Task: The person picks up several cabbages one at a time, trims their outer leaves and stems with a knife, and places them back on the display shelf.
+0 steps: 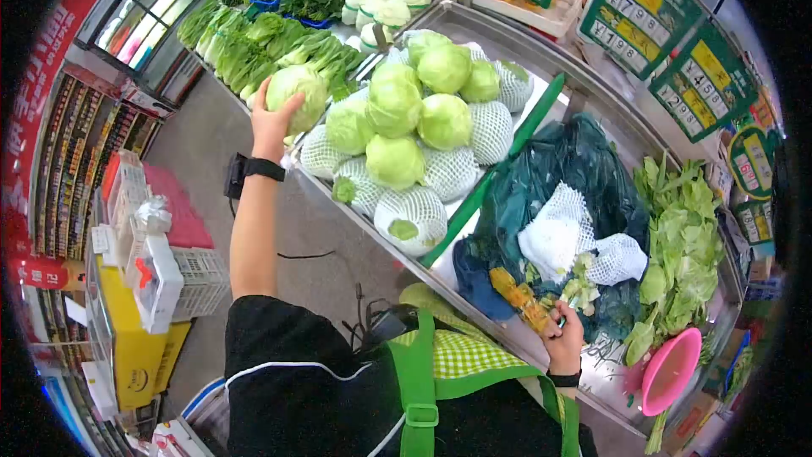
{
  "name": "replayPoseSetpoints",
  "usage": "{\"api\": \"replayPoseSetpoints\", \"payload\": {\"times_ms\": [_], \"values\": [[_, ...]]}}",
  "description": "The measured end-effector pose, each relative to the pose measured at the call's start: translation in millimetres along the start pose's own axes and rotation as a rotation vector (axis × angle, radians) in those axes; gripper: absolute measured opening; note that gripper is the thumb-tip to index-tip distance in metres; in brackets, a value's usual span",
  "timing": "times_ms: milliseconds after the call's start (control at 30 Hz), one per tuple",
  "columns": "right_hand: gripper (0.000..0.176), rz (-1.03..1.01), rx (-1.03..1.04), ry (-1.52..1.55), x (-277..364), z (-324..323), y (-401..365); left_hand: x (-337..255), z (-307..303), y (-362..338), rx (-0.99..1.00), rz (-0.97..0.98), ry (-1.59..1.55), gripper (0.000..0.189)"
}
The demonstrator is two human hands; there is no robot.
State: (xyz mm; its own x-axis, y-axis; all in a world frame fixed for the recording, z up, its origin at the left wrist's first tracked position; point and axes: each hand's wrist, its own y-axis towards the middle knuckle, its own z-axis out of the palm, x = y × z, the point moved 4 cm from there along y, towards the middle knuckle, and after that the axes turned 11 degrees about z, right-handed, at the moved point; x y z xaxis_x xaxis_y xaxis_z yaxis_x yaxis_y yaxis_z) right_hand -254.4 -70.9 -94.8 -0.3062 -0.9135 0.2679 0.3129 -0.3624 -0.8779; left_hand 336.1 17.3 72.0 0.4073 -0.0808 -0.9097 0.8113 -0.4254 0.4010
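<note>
Pink basin [672, 370] beside loose lettuce leaves [685, 245], green price signs [639, 8] above, white crates [190, 279] on floor.

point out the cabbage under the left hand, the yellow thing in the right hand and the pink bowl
cabbage [304, 89]: head view, its bare pale-green front
yellow thing [518, 294]: head view, middle of its length
pink bowl [668, 371]: head view, inner wall

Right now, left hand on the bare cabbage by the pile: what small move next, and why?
Probably ease the bare cabbage inward against the netted cabbages: the left hand holds it at the counter edge, where it could roll off. The right hand is occupied with a yellow item.
</note>
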Motion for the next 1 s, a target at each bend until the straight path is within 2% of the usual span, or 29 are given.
{"api": "replayPoseSetpoints", "payload": {"times_ms": [67,167,233,267,333,400,467,533,567,667,733,833,933,1000], "values": [[0.007,-0.009,0.008,0.052,-5,8,11,17,1,14,0.017,-0.093,-0.126,0.07],[0.008,-0.014,-0.055,0.129,-26,28,23,47,1,48,0.073,-0.093,-0.083,0.069],[0.009,-0.042,-0.106,0.118,-46,69,29,76,2,74,0.093,0.017,-0.024,0.07],[0.011,-0.037,-0.135,0.106,-57,81,30,106,2,89,0.141,0.043,0.042,0.073],[0.01,0.148,-0.028,0.121,-81,120,37,130,19,100,0.206,0.09,0.163,0.076],[0.01,0.19,-0.001,0.07,-98,160,33,143,44,103,0.283,0.182,0.382,0.078],[0.011,0.141,-0.006,0.058,-104,177,31,166,67,103,0.376,0.17,0.551,0.077],[0.012,0.089,-0.016,0.043,-105,179,27,175,88,97,0.421,0.069,0.634,0.077],[0.012,0.051,-0.033,0.066,-105,174,25,184,96,94,0.403,0.13,0.683,0.077],[0.009,-0.007,-0.159,0.146,-107,167,17,203,108,98,0.385,0.139,0.81,0.078],[0.008,0.002,-0.187,0.215,-110,155,20,202,116,104,0.455,0.146,0.815,0.076],[0.007,0.02,-0.168,0.255,-119,156,20,215,122,99,0.551,0.342,0.875,0.072],[0.009,-0.005,-0.16,0.267,-120,162,21,236,116,97,0.577,0.38,0.846,0.072],[0.009,0.017,-0.102,0.346,-118,147,27,232,112,103,0.716,0.271,0.837,0.069]]}}
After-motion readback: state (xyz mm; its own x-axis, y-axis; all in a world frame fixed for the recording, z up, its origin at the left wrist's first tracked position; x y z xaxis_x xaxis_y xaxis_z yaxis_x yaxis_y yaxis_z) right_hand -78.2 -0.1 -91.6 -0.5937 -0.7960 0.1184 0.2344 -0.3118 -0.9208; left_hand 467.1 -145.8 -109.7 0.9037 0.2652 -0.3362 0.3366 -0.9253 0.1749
